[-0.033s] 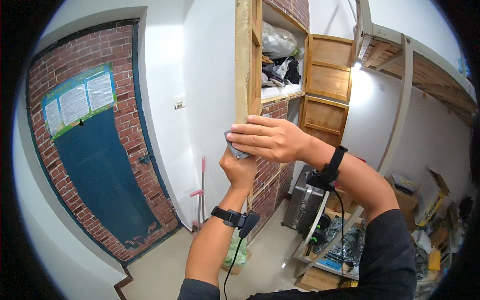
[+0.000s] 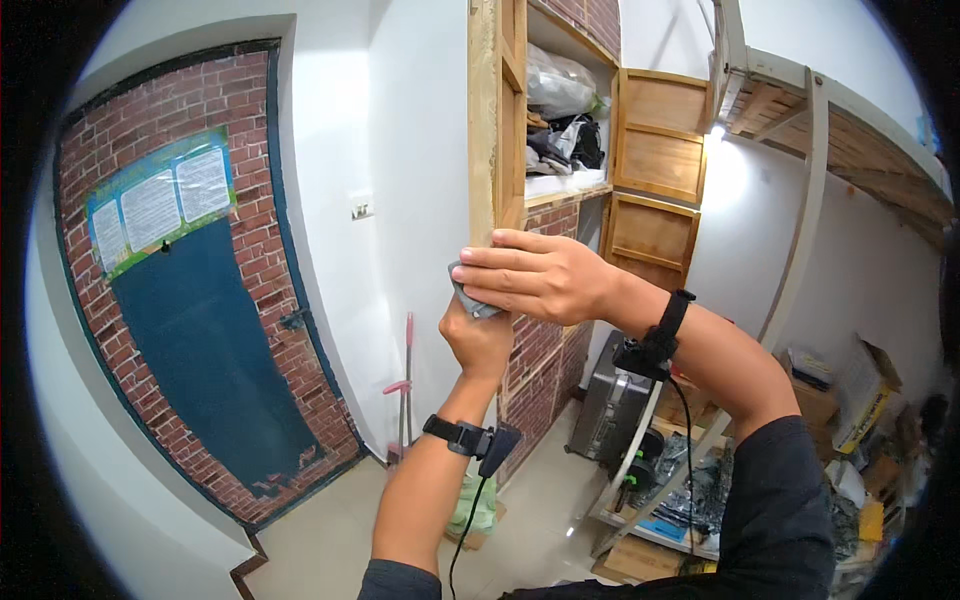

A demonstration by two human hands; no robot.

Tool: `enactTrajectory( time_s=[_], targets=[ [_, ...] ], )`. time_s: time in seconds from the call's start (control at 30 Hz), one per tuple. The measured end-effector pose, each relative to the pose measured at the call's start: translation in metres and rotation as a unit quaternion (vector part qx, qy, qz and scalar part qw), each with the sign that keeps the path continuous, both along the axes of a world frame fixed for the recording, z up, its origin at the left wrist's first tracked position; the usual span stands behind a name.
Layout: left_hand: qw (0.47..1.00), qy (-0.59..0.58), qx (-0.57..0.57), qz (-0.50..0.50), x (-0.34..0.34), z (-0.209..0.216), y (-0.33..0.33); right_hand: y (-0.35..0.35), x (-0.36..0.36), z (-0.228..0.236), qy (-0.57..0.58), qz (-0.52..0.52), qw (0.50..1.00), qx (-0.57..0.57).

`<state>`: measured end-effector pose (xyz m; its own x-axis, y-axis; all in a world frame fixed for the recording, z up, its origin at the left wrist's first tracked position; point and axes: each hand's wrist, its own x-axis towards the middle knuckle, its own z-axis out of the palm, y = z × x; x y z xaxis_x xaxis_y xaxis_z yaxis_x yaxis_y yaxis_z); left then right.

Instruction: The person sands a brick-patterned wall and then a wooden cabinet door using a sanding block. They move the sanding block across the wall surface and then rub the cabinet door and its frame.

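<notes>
A folded grey cloth (image 2: 480,308) is gripped in my left hand (image 2: 474,340), which is raised and closed, its fingers largely hidden. Across the top of it lies my right hand (image 2: 545,275), fingers straight and together, pressing flat over the cloth and the left fingers. Both hands overlap the pale edge of an open wooden cabinet door (image 2: 484,130) seen edge-on; whether the cloth touches the wood I cannot tell. Each wrist wears a black strap with a small cabled device, the left strap (image 2: 462,434) and the right strap (image 2: 660,340).
Behind the door, a cabinet shelf (image 2: 568,186) holds bagged and dark items. Other wooden doors (image 2: 660,135) hang open. A brick-patterned door (image 2: 215,330) stands left. A grey suitcase (image 2: 606,395), a loaded rack (image 2: 640,520) and a metal bunk frame (image 2: 800,230) are right; a pink-handled pole (image 2: 408,370) leans on the wall.
</notes>
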<state>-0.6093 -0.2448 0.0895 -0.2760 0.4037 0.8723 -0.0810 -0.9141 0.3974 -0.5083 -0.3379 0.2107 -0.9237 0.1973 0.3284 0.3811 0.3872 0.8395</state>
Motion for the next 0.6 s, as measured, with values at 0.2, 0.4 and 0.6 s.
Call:
enactTrajectory(
  time_s=[0.2,0.4,0.6],
  targets=[
    [0.999,0.004,-0.040,-0.014,-0.013,0.006,0.004,0.033,-0.007,0.036,0.011,0.053,0.996,0.073],
    [0.998,-0.015,-0.034,-0.060,-0.011,0.008,-0.004,0.041,-0.014,0.141,0.041,0.026,0.972,0.228],
    [0.997,-0.025,-0.032,-0.064,-0.003,0.004,-0.008,0.044,-0.016,0.165,0.154,0.057,0.955,0.247]
  ],
)
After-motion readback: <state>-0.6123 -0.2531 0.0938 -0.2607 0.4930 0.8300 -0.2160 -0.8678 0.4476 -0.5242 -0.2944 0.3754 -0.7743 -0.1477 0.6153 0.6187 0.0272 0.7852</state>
